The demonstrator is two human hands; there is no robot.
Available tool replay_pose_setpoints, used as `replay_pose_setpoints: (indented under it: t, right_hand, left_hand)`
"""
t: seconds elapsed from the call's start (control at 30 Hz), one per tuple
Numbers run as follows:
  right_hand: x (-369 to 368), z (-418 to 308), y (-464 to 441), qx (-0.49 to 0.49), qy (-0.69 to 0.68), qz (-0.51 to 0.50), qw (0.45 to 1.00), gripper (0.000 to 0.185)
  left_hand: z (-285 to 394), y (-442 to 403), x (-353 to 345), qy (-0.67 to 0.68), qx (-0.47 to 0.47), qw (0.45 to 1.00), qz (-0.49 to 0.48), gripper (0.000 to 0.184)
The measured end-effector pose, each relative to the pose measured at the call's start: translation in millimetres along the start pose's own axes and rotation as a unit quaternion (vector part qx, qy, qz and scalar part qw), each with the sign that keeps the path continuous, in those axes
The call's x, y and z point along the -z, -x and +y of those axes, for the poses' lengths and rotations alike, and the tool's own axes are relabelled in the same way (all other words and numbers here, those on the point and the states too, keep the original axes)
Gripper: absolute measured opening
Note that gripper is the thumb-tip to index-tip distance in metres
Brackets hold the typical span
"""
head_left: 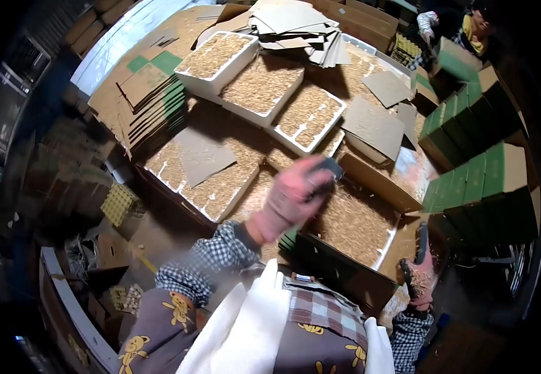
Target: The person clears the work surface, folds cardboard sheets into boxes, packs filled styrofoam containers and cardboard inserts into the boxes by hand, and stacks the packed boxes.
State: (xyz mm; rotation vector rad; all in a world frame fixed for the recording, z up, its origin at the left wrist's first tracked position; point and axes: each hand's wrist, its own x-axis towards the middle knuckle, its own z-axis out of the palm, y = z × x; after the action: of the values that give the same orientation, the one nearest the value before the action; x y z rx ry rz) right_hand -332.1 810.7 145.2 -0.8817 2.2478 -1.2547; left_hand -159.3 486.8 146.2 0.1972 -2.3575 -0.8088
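My left hand (pixel 292 198), in a pink glove with dark fingertips, is blurred above the near left side of an open cardboard box (pixel 339 265). Its fingers are too smeared to show whether they hold anything. Inside the box sits a white tray (pixel 385 249) filled with wood shavings (pixel 354 224). On the box's right, beside a brown flap (pixel 401 246), is my right hand (pixel 420 277), gloved the same way. Its thumb and fingers are spread apart, and bits of shavings cling to the glove.
More shavings-filled white trays (pixel 260 118) stand beyond the box. Grey cardboard sheets (pixel 286 19) are piled at the back, flattened boxes (pixel 152 84) at left. Green boxes (pixel 476 181) line the right side, where another person (pixel 470 37) stands. Egg trays (pixel 119 204) lie at lower left.
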Motion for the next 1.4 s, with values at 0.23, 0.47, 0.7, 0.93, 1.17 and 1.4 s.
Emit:
replay_pose_setpoints:
  t: [0.23, 0.47, 0.7, 0.93, 1.17, 1.4]
  right_hand:
    - [-36, -7, -8, -0.061, 0.108, 0.124, 0.985, 0.068]
    - [-38, -26, -6, -0.08, 0.034, 0.185, 0.979, 0.052]
    - [-32, 4, 5, -0.036, -0.046, 0.197, 0.979, 0.049]
    - [-41, 51, 2, -0.155, -0.084, 0.184, 0.967, 0.049]
    - [-43, 36, -5, -0.074, -0.142, 0.197, 0.967, 0.049]
    - [-45, 29, 4, -0.091, -0.336, 0.242, 0.905, 0.053]
  left_hand:
    - [-211, 85, 45, -0.379, 0.359, 0.839, -0.152, 0.07]
    - [-17, 23, 57, -0.013, 0.063, 0.996, 0.064, 0.04]
    - [27, -32, -16, -0.082, -0.267, 0.825, -0.492, 0.029]
    - [47, -47, -24, -0.188, -0.227, 0.687, -0.664, 0.041]
    - [51, -25, -70, -0.042, -0.063, 0.846, -0.528, 0.062]
    - [26, -29, -75, 0.035, -0.059, 0.887, -0.456, 0.062]
